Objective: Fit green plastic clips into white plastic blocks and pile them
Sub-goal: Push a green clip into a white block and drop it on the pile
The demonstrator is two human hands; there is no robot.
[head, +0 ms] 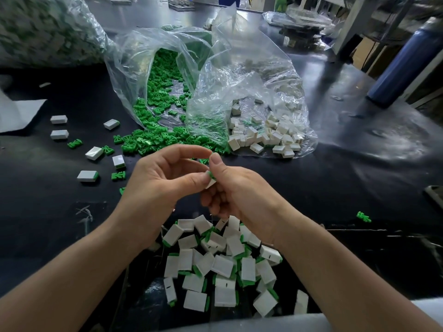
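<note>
Nearest the person, at the table's [335, 188] front edge, lies the pile of finished blocks [223, 267], white with green showing at one end, tumbled loosely rather than stacked. Just above it, both hands work one piece. The right hand [237, 190] has its fingers curled round a white block [211, 182], and the left hand [163, 185] pinches the same block from the other side, its thumb against it. A green clip [210, 174] sits at the block's upper end, so this looks like the fitting step, with the clip partly seated. The next move probably calls for a firm squeeze to drive the clip home, then a drop onto the pile below. How deep the clip sits is hard to judge, because fingertips cover most of the piece and the slot is hidden. Beyond the hands, loose green clips [153, 140] spill from a clear bag [163, 75], and beside it a second clear bag [263, 130] holds bare white blocks. A few stray blocks [58, 134] lie to the left. Farther back, a big bag [48, 27] is too blurred to read, and a blue cylinder [405, 65] is cut off at the right.
</note>
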